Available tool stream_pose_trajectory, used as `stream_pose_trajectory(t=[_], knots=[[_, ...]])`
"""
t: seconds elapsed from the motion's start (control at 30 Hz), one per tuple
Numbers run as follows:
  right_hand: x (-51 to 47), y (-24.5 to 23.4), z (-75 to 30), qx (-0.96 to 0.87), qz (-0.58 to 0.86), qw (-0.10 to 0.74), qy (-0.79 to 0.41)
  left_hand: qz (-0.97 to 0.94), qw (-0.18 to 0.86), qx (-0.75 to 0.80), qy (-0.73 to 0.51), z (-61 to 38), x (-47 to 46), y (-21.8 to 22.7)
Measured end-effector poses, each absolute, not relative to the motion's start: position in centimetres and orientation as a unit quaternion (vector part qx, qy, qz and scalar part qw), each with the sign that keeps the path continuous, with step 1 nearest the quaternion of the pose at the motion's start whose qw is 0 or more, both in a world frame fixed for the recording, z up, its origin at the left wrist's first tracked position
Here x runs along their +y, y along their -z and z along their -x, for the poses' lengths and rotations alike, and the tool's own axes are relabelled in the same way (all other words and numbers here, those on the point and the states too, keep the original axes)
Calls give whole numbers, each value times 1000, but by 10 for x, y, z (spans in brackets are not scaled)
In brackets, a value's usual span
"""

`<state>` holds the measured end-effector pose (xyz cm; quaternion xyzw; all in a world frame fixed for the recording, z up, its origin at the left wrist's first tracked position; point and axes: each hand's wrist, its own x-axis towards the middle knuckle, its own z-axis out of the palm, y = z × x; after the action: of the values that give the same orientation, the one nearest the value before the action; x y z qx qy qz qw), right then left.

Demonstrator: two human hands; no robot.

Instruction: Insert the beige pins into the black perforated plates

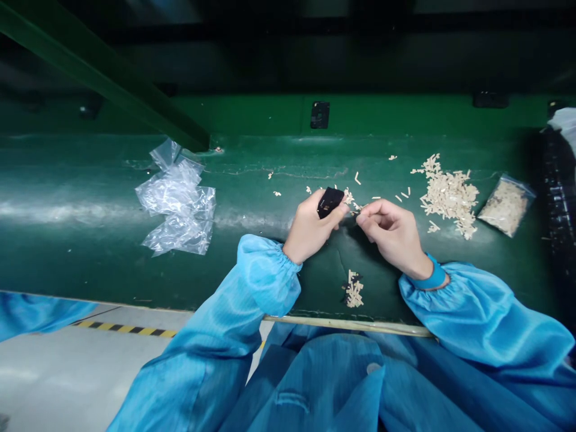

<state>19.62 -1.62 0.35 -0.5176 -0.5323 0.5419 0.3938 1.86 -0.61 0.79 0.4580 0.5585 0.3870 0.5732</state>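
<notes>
My left hand (pixel 310 227) is closed around a small black plastic piece (pixel 330 203) with a few small openings in it. Close to its right, my right hand (pixel 390 231) has thumb and forefinger pinched together, and what they hold, if anything, is too small to name. Several pale beige strips (pixel 351 197) lie on the green table just beyond my fingertips. A small heap of beige and dark bits (pixel 354 290) lies nearer to me, between my forearms. To the right of my right hand spreads a larger pile of beige strips (pixel 450 195).
Clear plastic bags (pixel 177 204) lie at the left. A filled zip bag (pixel 507 205) rests at the right, beside a dark ribbed object (pixel 559 210). Behind stands a green ledge with a black part (pixel 320 114). A green beam (pixel 135 96) slants in from upper left. Another person's blue sleeve (pixel 40 313) shows.
</notes>
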Motion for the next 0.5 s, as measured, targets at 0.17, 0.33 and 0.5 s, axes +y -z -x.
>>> stream_pose_trajectory(t=[0.17,0.33,0.5], knots=[[-16,-6,-195,-524,524,396,-543,-350,641,529,-433,-16,-4,-7],[-19,-3,-195,-534,504,398,-550,-490,521,568,-407,-8,-3,-4],[-20,-2,-195,-545,505,386,-546,-510,563,525,-384,-8,-5,-6]])
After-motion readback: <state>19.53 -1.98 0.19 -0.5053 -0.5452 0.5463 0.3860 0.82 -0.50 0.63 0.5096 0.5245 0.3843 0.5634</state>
